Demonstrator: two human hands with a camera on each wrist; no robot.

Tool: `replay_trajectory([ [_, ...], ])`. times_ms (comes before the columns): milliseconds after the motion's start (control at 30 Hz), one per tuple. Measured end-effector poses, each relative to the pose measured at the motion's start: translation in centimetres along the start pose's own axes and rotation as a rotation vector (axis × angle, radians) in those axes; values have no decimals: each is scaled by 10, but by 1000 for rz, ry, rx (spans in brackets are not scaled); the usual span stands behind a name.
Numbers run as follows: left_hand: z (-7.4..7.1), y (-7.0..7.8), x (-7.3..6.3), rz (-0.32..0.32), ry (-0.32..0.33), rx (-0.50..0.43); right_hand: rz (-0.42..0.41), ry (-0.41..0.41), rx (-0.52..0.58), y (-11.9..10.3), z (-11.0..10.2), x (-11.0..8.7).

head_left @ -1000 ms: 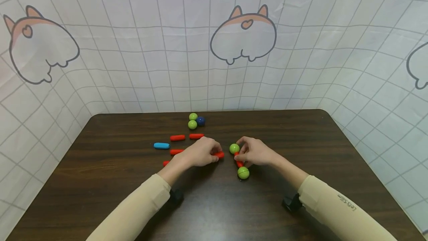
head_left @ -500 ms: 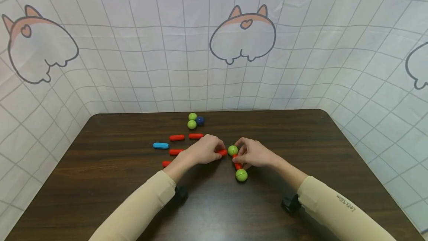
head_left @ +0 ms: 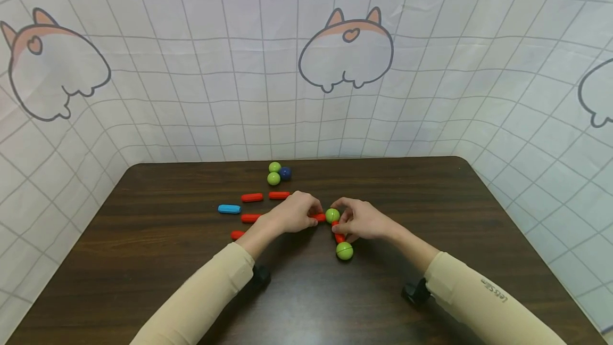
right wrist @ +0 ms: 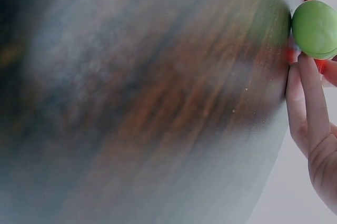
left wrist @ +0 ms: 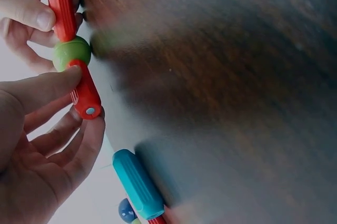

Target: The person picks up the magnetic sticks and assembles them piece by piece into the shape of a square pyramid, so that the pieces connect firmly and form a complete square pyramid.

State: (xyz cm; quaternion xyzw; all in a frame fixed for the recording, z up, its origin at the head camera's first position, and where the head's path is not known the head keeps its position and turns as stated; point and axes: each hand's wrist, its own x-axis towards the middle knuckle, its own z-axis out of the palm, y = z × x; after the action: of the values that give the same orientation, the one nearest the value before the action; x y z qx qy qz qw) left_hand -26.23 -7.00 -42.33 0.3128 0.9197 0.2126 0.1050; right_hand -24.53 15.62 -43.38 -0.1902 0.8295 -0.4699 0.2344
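My left hand (head_left: 293, 214) pinches a ribbed red rod (left wrist: 86, 95) between thumb and fingers. One end of that rod meets a green ball (left wrist: 72, 52); its free end shows a small pale blue disc. Between thumb and fingers, my right hand (head_left: 365, 220) holds a second red rod (left wrist: 62, 10) that joins this ball to another green ball (head_left: 344, 251) nearer me. Both rods stay low over the table, at an angle to each other. Whether the left rod is seated in the ball or only touching it, I cannot tell.
Left of my hands lie a blue rod (head_left: 229, 209) and several loose red rods (head_left: 251, 197), one partly behind my left wrist. Two green balls (head_left: 274, 178) and a dark blue ball (head_left: 285, 173) cluster near the far edge of the dark wooden table (head_left: 412, 185). A tiled-pattern curtain (head_left: 230, 95) hangs behind.
My left hand has moved right and slightly away from me, bringing its red rod up against the green ball. The two-ball piece in my right hand has shifted slightly left.
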Motion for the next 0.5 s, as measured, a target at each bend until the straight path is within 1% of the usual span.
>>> replay_trajectory([
  [500, -2, -3, -3, 1, 14, -13, 6, 6, 7, 0, -2, 2],
])
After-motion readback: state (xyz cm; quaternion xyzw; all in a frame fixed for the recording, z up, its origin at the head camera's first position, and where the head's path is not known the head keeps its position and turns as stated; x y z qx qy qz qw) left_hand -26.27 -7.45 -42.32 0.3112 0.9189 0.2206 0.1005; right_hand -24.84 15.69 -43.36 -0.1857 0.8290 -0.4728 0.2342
